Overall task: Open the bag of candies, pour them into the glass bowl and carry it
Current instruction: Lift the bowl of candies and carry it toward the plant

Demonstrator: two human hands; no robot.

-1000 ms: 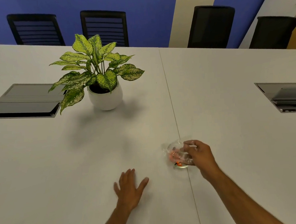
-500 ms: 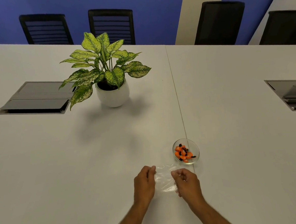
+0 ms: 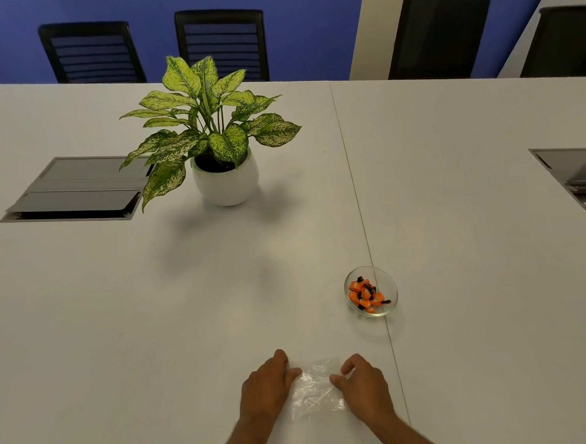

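A small glass bowl (image 3: 386, 281) stands on the white table (image 3: 120, 315), on the seam between two tabletops. Several orange-and-black wrapped candies (image 3: 366, 294) lie in it. Nearer to me, a clear, crumpled plastic bag (image 3: 315, 388) with no candies in it lies flat on the table. My left hand (image 3: 264, 386) pinches its left edge. My right hand (image 3: 363, 386) pinches its right edge. Both hands are well short of the bowl.
A potted plant in a white pot (image 3: 226, 183) stands mid-table, behind and left of the bowl. Grey cable hatches are set into the table at the left (image 3: 76, 189) and the right (image 3: 576, 176). Black chairs (image 3: 221, 42) line the far edge.
A second ago my right hand held the bag over the bowl and my left hand lay flat. Now the candies are in the bowl, and both hands hold the bag flat, nearer me.
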